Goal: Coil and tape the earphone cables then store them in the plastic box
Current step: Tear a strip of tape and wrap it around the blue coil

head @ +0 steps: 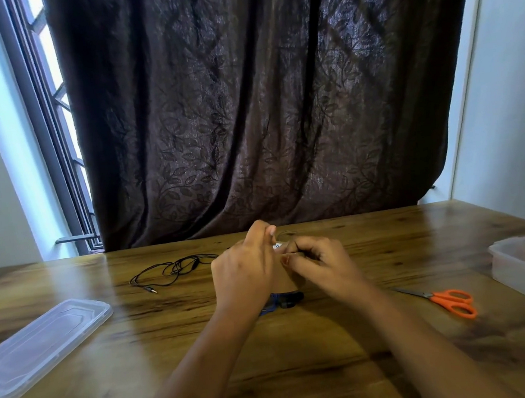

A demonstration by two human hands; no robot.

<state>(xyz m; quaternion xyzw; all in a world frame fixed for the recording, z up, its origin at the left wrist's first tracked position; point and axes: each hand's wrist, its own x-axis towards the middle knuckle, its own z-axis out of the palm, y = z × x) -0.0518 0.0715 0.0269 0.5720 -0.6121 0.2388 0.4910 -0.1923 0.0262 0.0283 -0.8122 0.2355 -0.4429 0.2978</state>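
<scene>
Hands meet in the middle over the table [203, 344], which is wood with a dark streaky grain and a bit of shine. The left hand [244, 269] has its fingers curled round a brown tape roll [287, 275] with the thumb sticking up, and the right hand [319, 260] pinches at the roll's top edge, fingertips pressed tight together. It's blurry there, so I can't tell exactly what the pinch has hold of. Right under the hands sits a small blue and black bundle [283, 300] on the wood, too hidden to make out properly. The loose black earphone cable [178, 266] lies in a messy, thin tangle to the left of the hands, its little metal jack plug [153, 291] poking out toward the near side. The plastic box [512, 270] is at the far right edge, frosty clear, rectangular with rounded corners, lid off. Its lid [43, 344] is way over on the left, flat and see-through. Orange-handled scissors [451, 301] lie between the right arm and the box. Behind it all hangs a dark brown curtain [247, 105] with a leafy woven pattern.
</scene>
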